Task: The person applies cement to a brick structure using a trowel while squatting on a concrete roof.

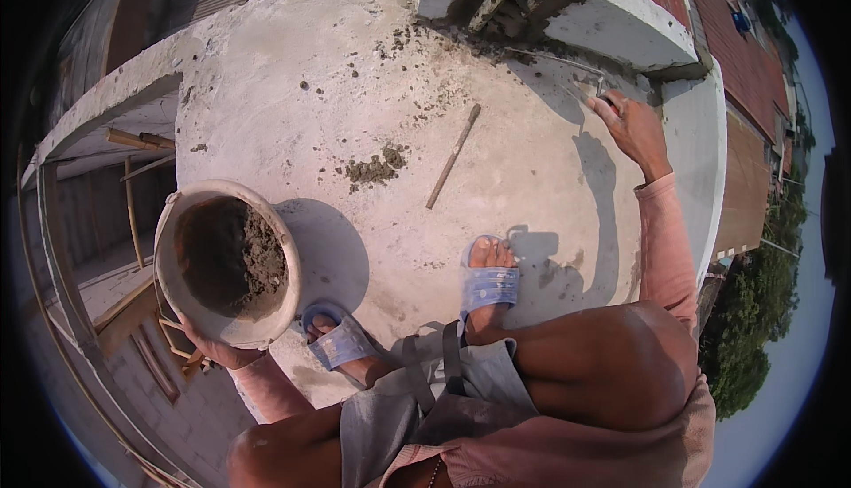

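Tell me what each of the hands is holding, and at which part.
The left hand supports the round grey pan of wet mortar from under its near rim. The right hand grips a thin metal tool by its handle end.

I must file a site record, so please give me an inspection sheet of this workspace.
Surface: pale concrete slab, stained, with mortar crumbs.
Job's things: round pan partly filled with grey mortar; trowel, only partly visible.
Clutter: mortar lump, thin stick.
Hands: left hand supports the pan from below; right hand grips the trowel near the white wall.
Cables: nothing seen.
Surroundings: wooden poles below on the left, red roofs and trees on the right.
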The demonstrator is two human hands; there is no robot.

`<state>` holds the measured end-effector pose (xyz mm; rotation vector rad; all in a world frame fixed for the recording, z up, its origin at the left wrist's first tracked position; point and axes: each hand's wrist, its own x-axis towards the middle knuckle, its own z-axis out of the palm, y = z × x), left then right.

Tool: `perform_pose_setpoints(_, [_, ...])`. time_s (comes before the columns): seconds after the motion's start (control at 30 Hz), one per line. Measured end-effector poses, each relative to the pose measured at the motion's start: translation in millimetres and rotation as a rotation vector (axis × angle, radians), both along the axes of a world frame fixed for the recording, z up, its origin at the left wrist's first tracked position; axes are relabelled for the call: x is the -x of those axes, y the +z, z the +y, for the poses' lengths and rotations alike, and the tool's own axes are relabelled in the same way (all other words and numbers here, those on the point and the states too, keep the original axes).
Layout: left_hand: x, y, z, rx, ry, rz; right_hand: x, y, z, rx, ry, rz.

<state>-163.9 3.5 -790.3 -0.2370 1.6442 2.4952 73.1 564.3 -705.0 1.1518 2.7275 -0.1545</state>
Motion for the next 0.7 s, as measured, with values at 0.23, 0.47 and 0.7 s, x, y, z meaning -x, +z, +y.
perform_pose_setpoints(0.23, [-1, 6, 1, 0.205, -0.011, 0.111, 13, -24, 19, 0.206, -0.018, 0.168])
perform_pose_setpoints(0.47, [3, 4, -5, 0.363, -0.119, 0.212, -31, -59, 32, 0.143, -0.11, 0.154])
perform_pose_setpoints(0.7, [4, 2, -6, 0.028, 0.04, -0.018, -11, -32, 7, 0.212, -0.084, 0.131])
